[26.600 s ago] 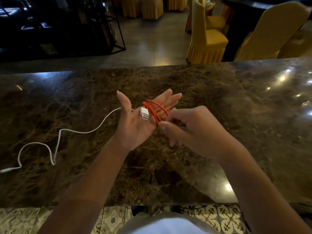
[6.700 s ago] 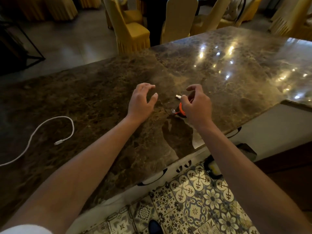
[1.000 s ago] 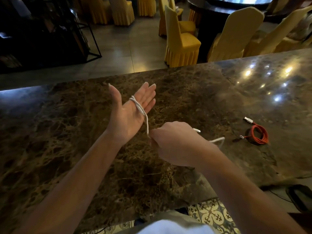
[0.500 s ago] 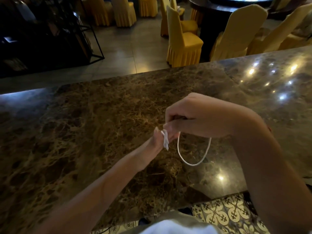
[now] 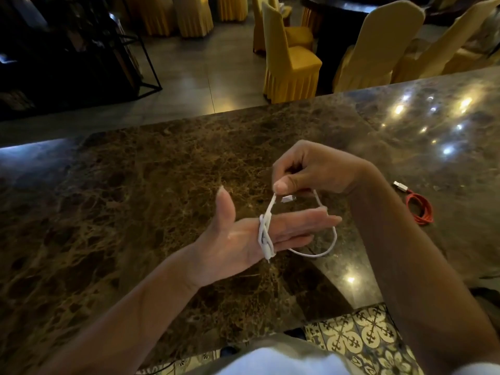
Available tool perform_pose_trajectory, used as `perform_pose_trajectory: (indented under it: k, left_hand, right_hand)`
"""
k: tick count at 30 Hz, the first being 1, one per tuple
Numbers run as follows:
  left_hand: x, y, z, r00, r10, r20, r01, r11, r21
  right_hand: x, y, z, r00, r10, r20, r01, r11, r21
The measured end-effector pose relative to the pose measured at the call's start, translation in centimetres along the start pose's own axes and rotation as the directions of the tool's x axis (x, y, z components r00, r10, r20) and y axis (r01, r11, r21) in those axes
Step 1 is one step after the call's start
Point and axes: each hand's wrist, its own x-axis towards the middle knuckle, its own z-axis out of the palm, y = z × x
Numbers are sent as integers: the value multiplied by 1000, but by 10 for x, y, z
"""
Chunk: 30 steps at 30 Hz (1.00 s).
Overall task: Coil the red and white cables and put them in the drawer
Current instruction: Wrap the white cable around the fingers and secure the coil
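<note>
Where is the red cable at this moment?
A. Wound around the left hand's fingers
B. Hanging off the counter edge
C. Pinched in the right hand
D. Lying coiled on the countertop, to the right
D: the red cable lies coiled on the countertop, touched by neither hand; it is the white cable that wraps the left hand and is pinched by the right hand.

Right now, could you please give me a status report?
Left hand open, thin white cable wrapped round fingers. Right hand pinching it. Coiled red cable on marble counter.

head view | looks forward-down | close over marble counter (image 5: 135,185)
</note>
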Motion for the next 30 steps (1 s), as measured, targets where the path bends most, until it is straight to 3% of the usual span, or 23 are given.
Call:
perform_pose_trajectory:
  k: [2, 5, 6, 9, 14, 18, 22, 24, 30]
  left_hand:
    - [0, 10, 3, 998, 41, 41, -35, 990, -133]
    - [1, 24, -7, 985, 172, 10, -158, 926, -343]
    - [2, 29, -12, 977, 207, -51, -212, 907, -364]
    - [1, 35, -30, 960, 218, -178, -273, 875, -400]
    - [0, 32, -41, 943, 272, -190, -329, 839, -433]
    - [-5, 23, -68, 912, 256, -319, -326, 927, -187]
    - [-9, 1, -67, 937, 117, -328, -101, 993, 66]
    - [-13, -9, -63, 947, 76, -311, -55, 996, 75]
    - [-23, -5, -62, 971, 17, -238, -37, 996, -77]
  right_hand:
    - [3, 16, 9, 999, 9, 35, -14, 985, 170]
    - [10, 30, 37, 992, 121, 43, -127, 882, 453]
    - [12, 32, 47, 988, 150, -38, -111, 857, 504]
    - [19, 35, 74, 962, 147, -230, -13, 867, 498]
    - [14, 29, 88, 988, 53, -147, 48, 794, 607]
    - [5, 22, 89, 972, 160, -172, -98, 941, 324]
    - [-5, 1, 81, 948, 209, -240, -242, 963, -118]
    - [-10, -15, 74, 959, 221, -177, -266, 918, -295]
    - [-18, -54, 54, 984, 138, -108, -172, 876, -450]
